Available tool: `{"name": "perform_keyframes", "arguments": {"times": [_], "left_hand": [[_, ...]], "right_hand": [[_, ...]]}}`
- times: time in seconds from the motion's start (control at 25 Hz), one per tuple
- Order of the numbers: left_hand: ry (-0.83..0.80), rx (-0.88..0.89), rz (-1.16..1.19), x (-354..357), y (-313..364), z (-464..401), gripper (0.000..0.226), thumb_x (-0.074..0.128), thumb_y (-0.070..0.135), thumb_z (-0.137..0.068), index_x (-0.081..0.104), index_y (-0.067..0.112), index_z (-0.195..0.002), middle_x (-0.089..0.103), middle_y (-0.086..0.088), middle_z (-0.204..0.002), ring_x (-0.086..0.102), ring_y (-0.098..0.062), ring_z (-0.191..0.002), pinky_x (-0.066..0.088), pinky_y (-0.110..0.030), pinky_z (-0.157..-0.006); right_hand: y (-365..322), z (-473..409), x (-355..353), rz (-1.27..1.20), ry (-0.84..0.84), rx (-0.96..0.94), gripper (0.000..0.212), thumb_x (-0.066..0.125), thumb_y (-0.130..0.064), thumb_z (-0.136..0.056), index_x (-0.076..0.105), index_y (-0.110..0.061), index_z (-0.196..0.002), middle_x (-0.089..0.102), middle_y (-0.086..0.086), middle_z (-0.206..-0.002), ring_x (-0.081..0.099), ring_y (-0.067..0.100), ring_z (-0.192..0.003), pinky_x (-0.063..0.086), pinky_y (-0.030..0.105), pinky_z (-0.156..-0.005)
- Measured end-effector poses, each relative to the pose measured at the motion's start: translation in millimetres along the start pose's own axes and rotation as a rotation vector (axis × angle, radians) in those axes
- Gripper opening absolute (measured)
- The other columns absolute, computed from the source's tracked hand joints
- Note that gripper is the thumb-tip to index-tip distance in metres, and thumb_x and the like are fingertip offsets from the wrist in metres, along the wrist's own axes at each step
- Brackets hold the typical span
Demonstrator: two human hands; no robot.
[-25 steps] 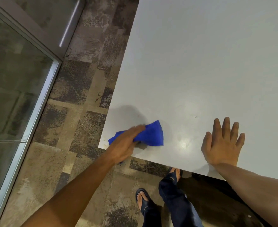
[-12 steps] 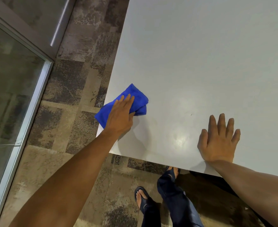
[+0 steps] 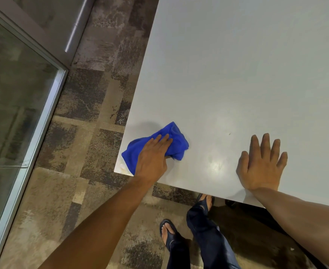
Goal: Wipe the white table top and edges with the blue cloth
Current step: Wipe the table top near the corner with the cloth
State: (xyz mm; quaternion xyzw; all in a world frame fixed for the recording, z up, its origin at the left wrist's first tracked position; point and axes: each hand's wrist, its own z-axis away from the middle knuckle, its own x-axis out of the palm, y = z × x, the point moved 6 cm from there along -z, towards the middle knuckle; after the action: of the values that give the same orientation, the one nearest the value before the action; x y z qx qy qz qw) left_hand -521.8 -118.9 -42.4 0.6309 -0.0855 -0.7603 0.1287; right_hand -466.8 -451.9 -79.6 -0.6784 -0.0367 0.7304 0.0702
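I see the blue cloth (image 3: 159, 146) bunched and creased, bright blue, lying on the white bench (image 3: 237, 74) at its near-left corner; one end reaches the left edge, just beside a small yellowish stain at the corner tip. My left hand (image 3: 153, 156) lies palm-down on the cloth, fingers (image 3: 164, 139) straight and close together, pressing it flat onto the bench, not curled round it. The thumb side is hidden under the hand, so I cannot tell if it pinches the fabric. Left forearm comes in from the lower left over the floor. My right hand (image 3: 260, 167) is flat on the bench by the near edge, well apart from the cloth, fingers spread wide, holding nothing; a light glare spot sits between the two hands. Bench surface beyond the cloth runs bare toward the far and right sides. Off the left edge is patchy brown carpet (image 3: 93, 117), then a glass panel in a metal frame (image 3: 43, 121). Below the near edge, my feet in dark sandals (image 3: 168, 232).
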Motion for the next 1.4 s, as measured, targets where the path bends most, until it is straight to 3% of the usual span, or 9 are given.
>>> {"name": "perform_keyframes", "arguments": {"times": [0.24,0.32,0.4,0.44,0.52,0.64,0.76,0.88,1.4], "left_hand": [[-0.109,0.074,0.023,16.3,20.3,41.3,0.065,0.045,0.011,-0.096,0.024,0.024,-0.156,0.019,0.006,-0.165,0.015,-0.015,-0.153,-0.003,-0.028,-0.122],[-0.201,-0.002,0.173,16.3,20.3,46.7,0.054,0.050,0.012,-0.097,0.043,0.026,-0.148,0.037,0.005,-0.158,0.030,-0.011,-0.147,0.011,-0.028,-0.123],[-0.108,-0.182,0.369,0.0,13.4,45.4,0.031,0.059,0.030,-0.093,0.070,0.031,-0.122,0.065,0.007,-0.129,0.059,-0.010,-0.122,0.043,-0.030,-0.108],[0.006,-0.261,0.411,-15.6,6.9,40.9,0.032,0.056,0.038,-0.091,0.069,0.034,-0.121,0.067,0.011,-0.120,0.063,-0.013,-0.112,0.049,-0.032,-0.099],[0.097,-0.233,0.409,-45.9,4.0,24.5,0.044,0.038,0.032,-0.093,0.052,0.037,-0.135,0.062,0.011,-0.127,0.062,-0.021,-0.112,0.051,-0.037,-0.097],[0.321,-0.241,0.319,-80.8,-16.5,-19.6,0.044,0.039,0.010,-0.099,0.045,0.027,-0.139,0.060,0.002,-0.128,0.062,-0.030,-0.115,0.053,-0.045,-0.092],[0.189,-0.232,0.103,-67.5,-22.7,-55.4,0.056,0.045,-0.005,-0.096,0.035,0.009,-0.149,0.035,-0.013,-0.158,0.029,-0.032,-0.148,0.034,-0.044,-0.116],[-0.011,-0.186,-0.102,-31.5,-24.3,-56.1,0.066,0.043,-0.005,-0.096,0.019,0.007,-0.156,0.016,-0.012,-0.166,0.013,-0.029,-0.153,0.015,-0.042,-0.124],[-0.068,-0.101,0.090,3.7,10.6,35.7,0.059,0.055,0.010,-0.089,0.043,0.007,-0.147,0.044,-0.010,-0.154,0.038,-0.027,-0.144,0.018,-0.036,-0.121]], "right_hand": [[-0.3,-1.1,0.4,-0.017,-0.001,-0.001,0.065,0.026,-0.045,-0.102,0.024,-0.024,-0.163,0.016,0.010,-0.174,0.005,0.036,-0.161,0.008,0.063,-0.125],[0.8,-1.9,0.7,-0.014,0.006,-0.002,0.064,0.026,-0.045,-0.102,0.025,-0.024,-0.162,0.017,0.010,-0.173,0.006,0.036,-0.160,0.010,0.064,-0.124],[2.1,-1.8,2.2,-0.010,0.009,0.001,0.064,0.026,-0.045,-0.102,0.025,-0.024,-0.162,0.017,0.010,-0.173,0.006,0.036,-0.160,0.010,0.064,-0.124],[1.9,-1.2,2.5,-0.007,0.012,0.000,0.064,0.027,-0.045,-0.102,0.025,-0.024,-0.162,0.017,0.010,-0.173,0.006,0.036,-0.160,0.010,0.064,-0.124],[1.7,-2.2,1.7,-0.002,0.016,-0.002,0.064,0.027,-0.045,-0.102,0.025,-0.024,-0.162,0.017,0.010,-0.173,0.007,0.037,-0.160,0.011,0.065,-0.124],[1.4,-1.1,1.5,0.005,0.017,-0.002,0.064,0.027,-0.046,-0.102,0.025,-0.024,-0.162,0.017,0.010,-0.173,0.007,0.037,-0.160,0.010,0.064,-0.124],[1.7,-1.1,0.9,0.007,0.011,0.000,0.064,0.027,-0.045,-0.103,0.025,-0.023,-0.163,0.017,0.010,-0.173,0.007,0.037,-0.160,0.009,0.063,-0.124],[-0.2,0.3,0.1,0.004,0.000,-0.004,0.065,0.026,-0.045,-0.103,0.024,-0.023,-0.164,0.016,0.010,-0.174,0.006,0.037,-0.161,0.007,0.063,-0.125],[-1.3,-0.2,0.4,-0.001,-0.012,-0.004,0.065,0.025,-0.045,-0.102,0.024,-0.023,-0.163,0.015,0.010,-0.174,0.005,0.037,-0.160,0.008,0.064,-0.125]]}}
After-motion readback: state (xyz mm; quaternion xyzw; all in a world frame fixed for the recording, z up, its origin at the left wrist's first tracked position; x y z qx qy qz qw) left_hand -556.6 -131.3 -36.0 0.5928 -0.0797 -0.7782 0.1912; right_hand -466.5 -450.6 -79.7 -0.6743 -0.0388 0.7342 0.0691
